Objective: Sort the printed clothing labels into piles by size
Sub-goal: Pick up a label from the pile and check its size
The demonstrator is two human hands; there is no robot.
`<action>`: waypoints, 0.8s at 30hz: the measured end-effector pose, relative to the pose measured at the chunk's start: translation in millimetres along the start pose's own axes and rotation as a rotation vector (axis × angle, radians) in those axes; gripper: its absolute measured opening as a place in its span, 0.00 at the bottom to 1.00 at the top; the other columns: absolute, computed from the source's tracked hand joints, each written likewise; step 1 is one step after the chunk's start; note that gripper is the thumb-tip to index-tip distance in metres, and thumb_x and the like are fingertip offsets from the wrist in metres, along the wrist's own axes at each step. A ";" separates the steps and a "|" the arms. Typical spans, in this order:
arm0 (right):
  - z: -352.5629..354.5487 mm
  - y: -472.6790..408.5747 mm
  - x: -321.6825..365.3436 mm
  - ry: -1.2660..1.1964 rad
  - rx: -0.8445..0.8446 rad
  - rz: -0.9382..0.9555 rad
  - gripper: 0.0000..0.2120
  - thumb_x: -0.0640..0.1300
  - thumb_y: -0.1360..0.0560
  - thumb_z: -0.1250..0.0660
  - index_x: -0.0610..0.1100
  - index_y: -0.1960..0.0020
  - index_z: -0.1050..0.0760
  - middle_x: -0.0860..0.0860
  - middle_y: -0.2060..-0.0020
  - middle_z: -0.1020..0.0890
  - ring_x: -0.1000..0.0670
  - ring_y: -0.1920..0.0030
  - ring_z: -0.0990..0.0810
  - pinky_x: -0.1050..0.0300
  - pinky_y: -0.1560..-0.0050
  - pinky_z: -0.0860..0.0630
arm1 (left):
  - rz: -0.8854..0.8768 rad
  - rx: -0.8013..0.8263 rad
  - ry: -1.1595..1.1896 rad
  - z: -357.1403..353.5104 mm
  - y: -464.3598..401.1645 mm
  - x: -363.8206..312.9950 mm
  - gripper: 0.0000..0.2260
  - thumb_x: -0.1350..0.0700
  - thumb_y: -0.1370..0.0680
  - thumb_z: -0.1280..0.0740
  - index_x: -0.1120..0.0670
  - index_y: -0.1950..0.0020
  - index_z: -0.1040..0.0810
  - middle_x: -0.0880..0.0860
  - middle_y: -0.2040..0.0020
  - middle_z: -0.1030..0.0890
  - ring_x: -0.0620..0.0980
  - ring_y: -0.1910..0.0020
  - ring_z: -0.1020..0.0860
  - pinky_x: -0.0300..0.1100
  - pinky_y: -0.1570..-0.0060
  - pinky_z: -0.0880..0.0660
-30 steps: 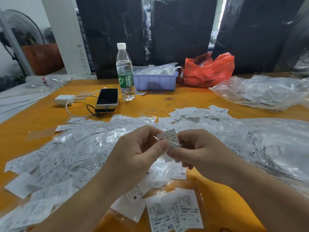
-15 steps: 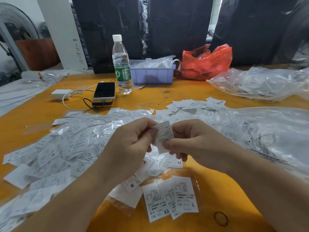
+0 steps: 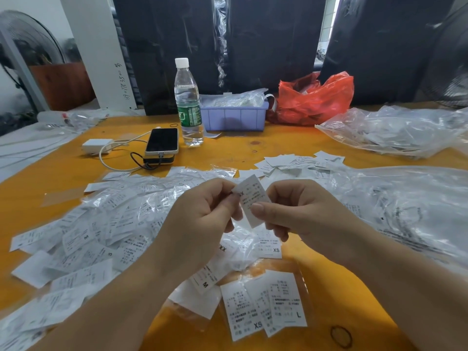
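Nearest to you, on the orange table (image 3: 291, 148), a few labels lie fanned together just in front of your wrists: one marked XS (image 3: 240, 310) and one marked L (image 3: 287, 300) side by side, overlapping. That mix suggests this spot is not yet a clean pile. A black rubber band (image 3: 341, 336) lies to their right.

Just above them, your left hand (image 3: 202, 224) and right hand (image 3: 301, 211) both pinch one label (image 3: 252, 198) between thumb and fingertips, holding it up off the table, tilted. An X shows at its left edge; the rest of the size mark is hidden by your thumb, so I cannot tell which size it is.

Under and to the left of your hands spreads the big unsorted heap (image 3: 96, 234), with M, S and XS showing jumbled together among clear plastic sleeves. To the right lies a large clear bag (image 3: 405, 211) with more printed pieces inside.

Further off sits a smaller scatter of labels (image 3: 296, 162), then a phone (image 3: 162, 140), a water bottle (image 3: 188, 102), a lilac bin (image 3: 234, 117), a red bag (image 3: 314, 100) and another clear bag (image 3: 400, 133).

By my reading you are early on: most labels are still left to sort.
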State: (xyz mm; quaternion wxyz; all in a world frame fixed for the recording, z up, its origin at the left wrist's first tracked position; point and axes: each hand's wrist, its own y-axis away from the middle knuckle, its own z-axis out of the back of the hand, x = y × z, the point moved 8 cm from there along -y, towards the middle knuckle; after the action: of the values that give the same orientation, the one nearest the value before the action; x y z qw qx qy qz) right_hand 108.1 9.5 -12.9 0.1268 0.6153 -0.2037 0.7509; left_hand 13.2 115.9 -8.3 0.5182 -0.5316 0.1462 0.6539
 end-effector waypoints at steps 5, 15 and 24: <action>3.2 -0.3 -2.3 0.016 -0.076 -0.013 0.07 0.38 0.26 0.29 0.35 0.60 0.23 0.46 0.71 0.23 0.51 0.70 0.28 0.59 0.70 0.30 | 0.000 -0.048 0.014 2.9 -0.1 -1.1 0.10 0.59 0.19 0.37 0.46 0.53 0.19 0.47 0.65 0.19 0.41 0.68 0.23 0.32 0.66 0.25; 7.1 -0.8 -5.5 0.018 -0.136 -0.009 0.16 0.50 0.37 0.24 0.39 0.66 0.26 0.47 0.73 0.25 0.51 0.72 0.29 0.56 0.71 0.31 | -0.019 -0.096 0.032 8.9 1.2 -5.0 0.06 0.55 0.21 0.32 0.48 0.57 0.19 0.48 0.64 0.18 0.46 0.66 0.22 0.36 0.65 0.22; 3.2 0.4 -4.2 0.069 -0.120 0.000 0.27 0.54 0.39 0.20 0.33 0.65 0.31 0.35 0.67 0.26 0.47 0.70 0.31 0.55 0.70 0.32 | 0.091 -0.114 0.144 9.7 -3.5 8.6 0.07 0.48 0.24 0.31 0.49 0.59 0.18 0.46 0.69 0.22 0.43 0.69 0.24 0.43 0.62 0.19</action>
State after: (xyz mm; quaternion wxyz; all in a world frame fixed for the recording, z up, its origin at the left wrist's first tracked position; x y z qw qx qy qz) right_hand 111.6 7.9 -16.5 0.1705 0.5804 -0.2438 0.7580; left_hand 11.7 129.0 -10.5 0.4452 -0.5986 0.1697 0.6439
